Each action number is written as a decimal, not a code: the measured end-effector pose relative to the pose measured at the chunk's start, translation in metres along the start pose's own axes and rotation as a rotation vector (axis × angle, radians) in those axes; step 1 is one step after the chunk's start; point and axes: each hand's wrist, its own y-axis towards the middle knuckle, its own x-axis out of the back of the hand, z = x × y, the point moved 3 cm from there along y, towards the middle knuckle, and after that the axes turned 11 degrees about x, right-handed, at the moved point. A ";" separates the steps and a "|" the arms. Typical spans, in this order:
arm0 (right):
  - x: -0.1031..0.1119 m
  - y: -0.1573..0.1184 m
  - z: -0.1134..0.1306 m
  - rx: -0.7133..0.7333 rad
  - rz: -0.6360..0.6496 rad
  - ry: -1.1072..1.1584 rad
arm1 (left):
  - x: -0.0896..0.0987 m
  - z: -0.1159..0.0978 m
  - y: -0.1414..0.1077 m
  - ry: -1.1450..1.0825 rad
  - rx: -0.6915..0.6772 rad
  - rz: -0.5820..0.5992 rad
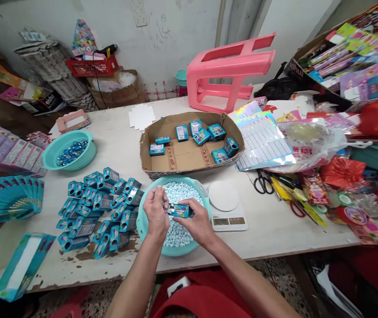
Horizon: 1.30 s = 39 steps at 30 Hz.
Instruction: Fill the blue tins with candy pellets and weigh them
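Observation:
Between the thumb and fingers of my right hand (198, 222) is a small blue candy box (181, 211), lying sideways with one end toward my left hand. My left hand (156, 210) is closed, its fingers curled beside that end of the box; what it holds, if anything, is hidden. Both hands are above a turquoise basin (141, 221) filled with small pale-blue candies (183, 192). Left of the basin, several similar blue boxes (103, 201) lie on the table, many with an open end showing.
Behind the basin stands a cardboard tray (189, 165) with several blue boxes. A white scale (226, 205) sits to the right, near black scissors (262, 182). A turquoise bowl (91, 152) of shiny blue pieces is at left. A pink stool (205, 84) lies on its side at the back.

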 end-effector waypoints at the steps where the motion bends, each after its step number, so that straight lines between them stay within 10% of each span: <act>1: 0.000 0.001 -0.002 0.001 -0.005 0.016 | -0.002 0.001 0.001 0.002 -0.004 0.014; 19: 0.004 0.006 -0.051 -0.062 0.057 0.094 | -0.013 0.043 0.016 0.297 0.320 0.159; 23: 0.037 -0.002 -0.043 -0.110 -0.006 0.180 | 0.015 0.031 0.027 0.333 0.178 0.036; 29: 0.111 -0.017 -0.073 -0.210 -0.229 0.060 | 0.058 0.045 0.052 1.164 -0.126 0.030; 33: 0.141 -0.018 -0.117 -0.242 -0.345 -0.029 | -0.008 0.047 0.082 1.094 -0.468 0.156; 39: 0.152 -0.013 -0.163 -0.265 -0.350 -0.034 | -0.209 0.087 0.161 1.203 -0.536 0.517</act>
